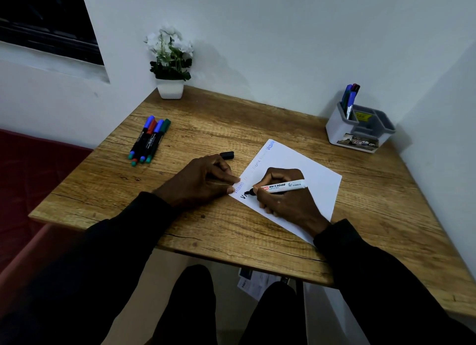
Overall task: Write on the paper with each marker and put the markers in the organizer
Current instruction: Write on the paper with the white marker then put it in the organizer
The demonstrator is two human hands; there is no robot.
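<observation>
On the table point(231, 118), your right hand point(286, 200) grips the white-board marker point(283, 185), tip on the paper point(306, 161), while your left hand point(203, 182) presses the sheet's edge with straight fingers; the organizer point(337, 129) stands at the far right corner.

Dim, cool light falls across the wooden table point(231, 128), the white paper point(304, 161) its brightest patch. The potted flowers point(170, 51) cast a soft shadow rightward on the wall point(283, 35). The window point(38, 17) is black, dark sleeves point(116, 254) lose all detail, and the wide lens bends the frame's edges.

Wooden table point(257, 118), white walls point(283, 35)
</observation>
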